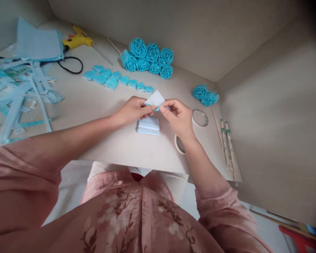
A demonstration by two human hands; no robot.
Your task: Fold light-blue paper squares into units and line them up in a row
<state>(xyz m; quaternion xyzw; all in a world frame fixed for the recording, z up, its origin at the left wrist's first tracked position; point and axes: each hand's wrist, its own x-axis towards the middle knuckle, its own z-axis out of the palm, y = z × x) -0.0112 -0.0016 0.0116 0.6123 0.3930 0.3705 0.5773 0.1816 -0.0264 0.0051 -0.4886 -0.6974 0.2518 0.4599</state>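
A small pale blue paper square (156,97) is turned with one corner up, its lower edge folded and showing brighter blue. My left hand (135,109) pinches its left side between thumb and fingers. On the right side, my right hand (177,114) grips the folded edge with thumb and forefinger. Just below the hands lies a stack of cut pale blue pieces (148,125). Behind them, folded blue petals (123,80) run in rows across the table. Two tape rolls, one of them a thin ring (200,118), lie by my right hand and forearm.
Blue paper roses (152,52) sit in a cluster at the back, with two more roses (205,95) at right. A yellow glue gun (77,40) rests beside stacked blue sheets (39,44). Blue scraps (18,95) cover the left side. Wooden sticks (228,147) lie along the right wall.
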